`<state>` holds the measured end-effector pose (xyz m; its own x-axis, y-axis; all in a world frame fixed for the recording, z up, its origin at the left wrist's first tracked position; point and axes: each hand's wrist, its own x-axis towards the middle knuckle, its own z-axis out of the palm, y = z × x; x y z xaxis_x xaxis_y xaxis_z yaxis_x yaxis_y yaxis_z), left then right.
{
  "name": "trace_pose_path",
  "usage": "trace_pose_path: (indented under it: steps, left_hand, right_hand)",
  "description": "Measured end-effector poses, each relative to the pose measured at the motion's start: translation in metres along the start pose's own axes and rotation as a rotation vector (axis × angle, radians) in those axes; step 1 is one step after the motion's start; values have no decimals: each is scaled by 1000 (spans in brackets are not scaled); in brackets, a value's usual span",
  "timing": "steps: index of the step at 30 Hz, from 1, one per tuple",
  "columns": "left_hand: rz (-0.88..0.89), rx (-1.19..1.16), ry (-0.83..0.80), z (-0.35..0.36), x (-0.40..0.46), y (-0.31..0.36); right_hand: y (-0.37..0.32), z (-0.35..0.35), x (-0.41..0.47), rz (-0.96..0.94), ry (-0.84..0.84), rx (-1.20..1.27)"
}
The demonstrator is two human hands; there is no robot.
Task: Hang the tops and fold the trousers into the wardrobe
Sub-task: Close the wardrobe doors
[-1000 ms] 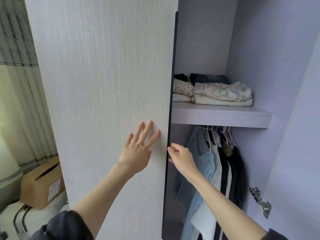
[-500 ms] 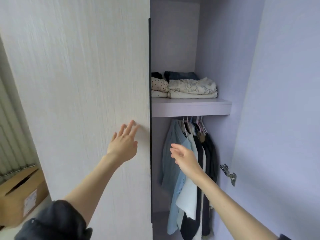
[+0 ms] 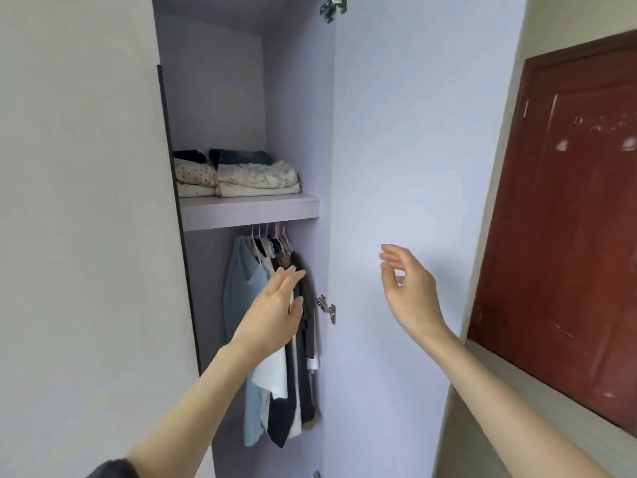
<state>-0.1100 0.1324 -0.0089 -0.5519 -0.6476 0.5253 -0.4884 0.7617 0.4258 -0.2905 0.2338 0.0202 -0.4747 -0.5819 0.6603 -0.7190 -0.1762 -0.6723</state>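
Both hands are reaching empty, fingers loose: left hand (image 3: 275, 312) before hung tops (image 3: 272, 339), right hand (image 3: 408, 288) near the open door (image 3: 396, 167). With trousers (image 3: 255, 179) folded on the shelf (image 3: 248, 212), closing that door is likely coming next.

You have a narrow opening into the wardrobe between the left door (image 3: 79, 201) and the open right door (image 3: 406, 167). The shelf (image 3: 248, 210) carries folded clothes (image 3: 238, 175) at the back, bare board in front and open height above. Below it, hanging tops (image 3: 272, 339) fill the rail space; a hinge (image 3: 326, 307) projects beside them.
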Motion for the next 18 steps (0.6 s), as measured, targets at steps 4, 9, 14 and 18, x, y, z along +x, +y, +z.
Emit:
trace_pose_path:
  steps: [4,9,14,18]
  left_hand:
    - [114,-29,-9,35,3,52]
    - [143,-28,-30,77,16,105]
    - [135,9,1,100,22,126]
    - [88,51,38,105,20,132]
  right_hand:
    - [21,-58,8,-1,267,-150]
    - [53,-103,26,191,149,-56]
    - [80,-123,35,218,-130,104]
    - [75,-135,41,269,-221,301]
